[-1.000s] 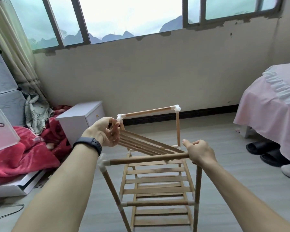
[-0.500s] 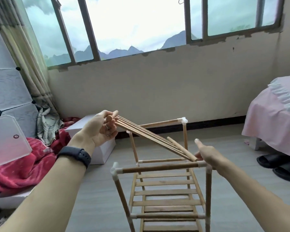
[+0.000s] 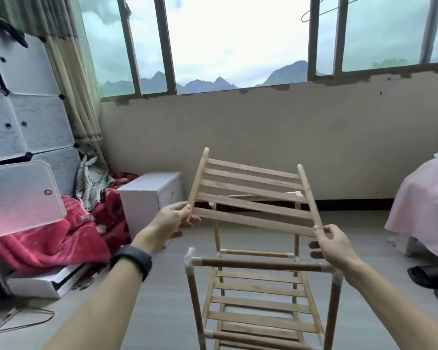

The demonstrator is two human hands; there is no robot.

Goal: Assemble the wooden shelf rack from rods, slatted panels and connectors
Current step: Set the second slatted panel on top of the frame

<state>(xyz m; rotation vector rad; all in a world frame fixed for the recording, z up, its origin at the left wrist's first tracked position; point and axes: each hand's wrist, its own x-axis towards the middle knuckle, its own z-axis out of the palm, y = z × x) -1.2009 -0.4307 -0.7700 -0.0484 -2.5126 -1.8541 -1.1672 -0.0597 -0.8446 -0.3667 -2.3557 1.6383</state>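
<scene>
A wooden slatted panel (image 3: 253,195) is held up in the air above the rack, tilted with its slats facing me. My left hand (image 3: 173,219) pinches the lower end of its left side rod. My right hand (image 3: 330,242) pinches the lower end of its right side rod. Below stands the partly built rack (image 3: 261,294) of wooden rods joined by white connectors (image 3: 190,261), with slatted shelves lower down. Its near top rod (image 3: 261,264) runs between the two front posts. The far top rod is partly hidden behind the panel.
A white cabinet (image 3: 149,198) stands on the floor left of the rack. Red blankets (image 3: 48,243) and white storage cubes (image 3: 23,117) fill the left side. A pink-covered bed (image 3: 425,210) and dark slippers (image 3: 430,276) are on the right. A wall with windows lies ahead.
The panel came up from lying slanted across the rack top and is turned with its slats facing me. My right hand left the rack's front rod and took the panel's right side rod.
</scene>
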